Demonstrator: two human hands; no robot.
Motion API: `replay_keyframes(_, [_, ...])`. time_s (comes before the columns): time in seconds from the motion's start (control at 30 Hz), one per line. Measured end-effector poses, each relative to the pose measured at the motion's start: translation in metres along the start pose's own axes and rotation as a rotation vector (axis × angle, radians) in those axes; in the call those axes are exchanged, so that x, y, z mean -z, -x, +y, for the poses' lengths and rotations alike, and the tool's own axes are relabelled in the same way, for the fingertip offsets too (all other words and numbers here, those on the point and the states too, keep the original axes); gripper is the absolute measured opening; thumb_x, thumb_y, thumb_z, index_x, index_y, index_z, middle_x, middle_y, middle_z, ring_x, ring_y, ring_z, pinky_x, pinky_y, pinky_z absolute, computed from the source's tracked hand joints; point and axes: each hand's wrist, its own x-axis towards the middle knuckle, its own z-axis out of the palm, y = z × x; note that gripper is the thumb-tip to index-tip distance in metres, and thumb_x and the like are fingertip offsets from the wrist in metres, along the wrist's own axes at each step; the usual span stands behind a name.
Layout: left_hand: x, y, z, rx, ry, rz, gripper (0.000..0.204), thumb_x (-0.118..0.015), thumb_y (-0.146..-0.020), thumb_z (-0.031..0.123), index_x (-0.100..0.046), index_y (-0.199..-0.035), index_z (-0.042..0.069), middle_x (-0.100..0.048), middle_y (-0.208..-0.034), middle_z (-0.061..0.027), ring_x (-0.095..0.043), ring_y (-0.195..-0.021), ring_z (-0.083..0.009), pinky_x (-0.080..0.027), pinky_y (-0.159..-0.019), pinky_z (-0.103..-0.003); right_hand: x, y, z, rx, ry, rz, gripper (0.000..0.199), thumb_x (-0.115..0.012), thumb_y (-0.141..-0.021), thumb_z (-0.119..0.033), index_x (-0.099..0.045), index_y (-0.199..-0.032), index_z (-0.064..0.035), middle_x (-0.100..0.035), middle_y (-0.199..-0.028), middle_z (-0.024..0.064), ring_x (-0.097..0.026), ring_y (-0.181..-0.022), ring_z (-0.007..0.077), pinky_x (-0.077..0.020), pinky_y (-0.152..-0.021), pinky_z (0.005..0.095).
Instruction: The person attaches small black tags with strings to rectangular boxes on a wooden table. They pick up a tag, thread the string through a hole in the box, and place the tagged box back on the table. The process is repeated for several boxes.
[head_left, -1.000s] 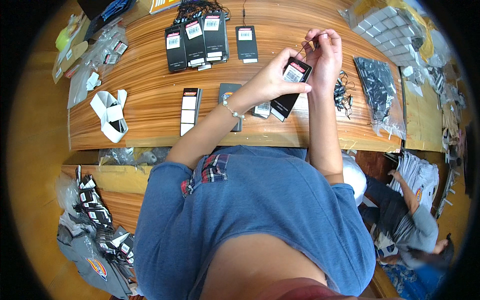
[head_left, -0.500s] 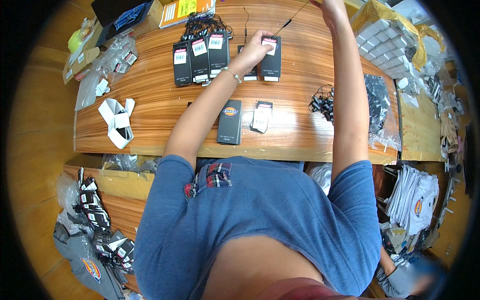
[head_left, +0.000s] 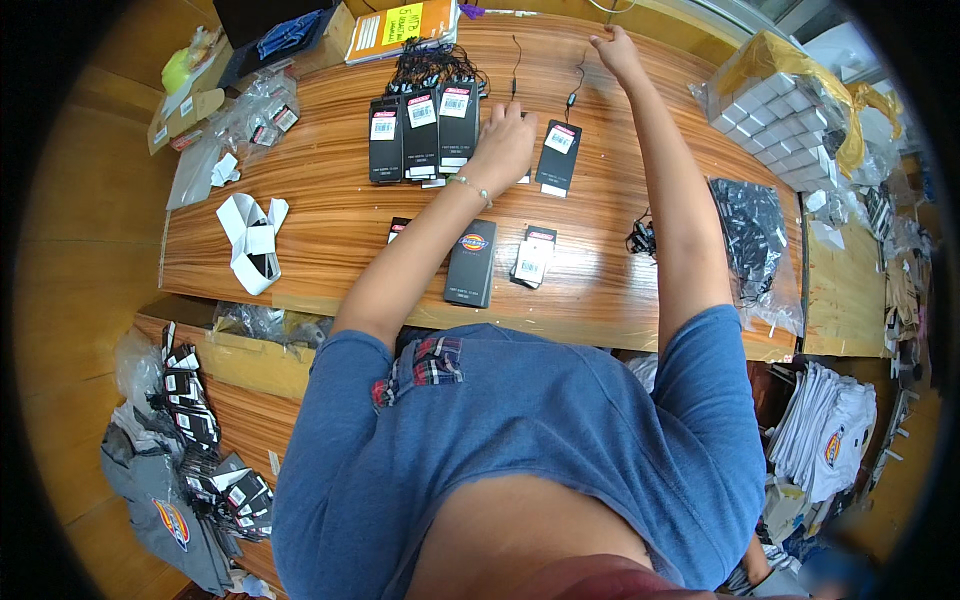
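My left hand [head_left: 503, 150] bends its fingers down over a black hang tag [head_left: 526, 178], gripping near its top and hiding most of it. That tag's dark string [head_left: 515, 72] runs straight up the table. Just to the right, another black hang tag [head_left: 558, 158] with a white barcode sticker lies slightly tilted, its string [head_left: 578, 80] loose above it. Past the string's upper end, my right hand [head_left: 618, 58] is raised with thumb and fingers apart, holding nothing visible. Stacks of similar tags [head_left: 421, 135], strings bunched at their tops, lie left of my left hand.
Nearer me lie a dark tag stack [head_left: 470, 265] and smaller stickered tags [head_left: 532, 260]. A white folded strip [head_left: 238, 245] is at left. Black strings [head_left: 641, 236] and a clear bag of black pieces [head_left: 748, 235] lie right, below bundled white boxes [head_left: 775, 110].
My left hand has left the right-hand tag and moved left onto the neighbouring one. My right hand has let go of the string, which now lies slack. The view has shifted slightly.
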Motion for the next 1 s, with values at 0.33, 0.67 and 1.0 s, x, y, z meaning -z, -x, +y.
replay_keyframes(0.33, [-0.006, 0.021, -0.011, -0.028, -0.020, -0.154, 0.033, -0.053, -0.078, 0.003, -0.050, -0.109, -0.005, -0.045, -0.118, -0.0263, -0.045, -0.108, -0.0385, -0.039, -0.093, -0.041, 0.059, 0.183, -0.065, 0.218, 0.435, -0.546, 0.038, -0.059, -0.080, -0.029, -0.056, -0.115, -0.0149, -0.051, -0.119, 0.0074, -0.045, -0.113, 0.0245, -0.0358, -0.090, 0.0473])
replay_keyframes(0.67, [-0.002, 0.014, -0.013, -0.032, 0.095, -0.089, 0.040, -0.056, -0.079, 0.008, -0.046, -0.116, -0.002, -0.043, -0.123, -0.0248, -0.043, -0.113, -0.0385, -0.037, -0.095, -0.041, 0.057, 0.187, -0.067, 0.218, 0.349, -0.433, 0.036, -0.061, -0.079, -0.026, -0.057, -0.113, -0.0164, -0.051, -0.120, 0.0058, -0.045, -0.112, 0.0248, -0.0344, -0.088, 0.0496])
replay_keyframes(1.0, [-0.004, -0.075, -0.036, 0.323, 0.184, -0.214, 0.041, -0.044, -0.077, 0.007, -0.037, -0.112, -0.012, -0.054, -0.101, -0.0350, -0.054, -0.099, -0.0440, -0.043, -0.086, -0.043, 0.025, 0.136, -0.057, 0.044, 0.575, -0.431, 0.029, -0.052, -0.084, -0.029, -0.059, -0.110, -0.0163, -0.049, -0.120, 0.0073, -0.043, -0.114, 0.0266, -0.0339, -0.090, 0.0546])
